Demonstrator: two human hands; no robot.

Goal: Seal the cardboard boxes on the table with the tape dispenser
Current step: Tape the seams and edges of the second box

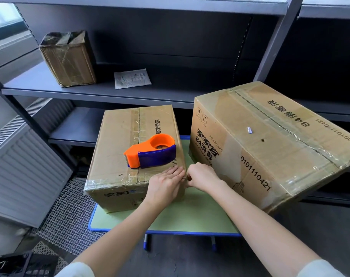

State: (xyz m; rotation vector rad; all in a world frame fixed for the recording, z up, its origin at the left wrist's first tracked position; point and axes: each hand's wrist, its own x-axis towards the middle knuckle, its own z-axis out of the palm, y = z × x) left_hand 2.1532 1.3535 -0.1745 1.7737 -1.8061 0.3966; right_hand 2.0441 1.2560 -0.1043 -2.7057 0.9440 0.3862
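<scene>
three cardboard boxes: a small box (pixel 118 148) and a big box (pixel 270 140) on one table (pixel 190 220), a battered box (pixel 68 58) on the shelf (pixel 170 92). one tape dispenser (pixel 150 151), one paper packet (pixel 132 78), two hands: left hand (pixel 164 186), right hand (pixel 203 176).

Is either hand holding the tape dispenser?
No, the dispenser lies free on the small box, while the left hand and right hand are at that box's near right corner.

head view | looks forward and down | close over table (pixel 190 218) | shelving (pixel 170 84) behind | edges apparently bowed
</scene>
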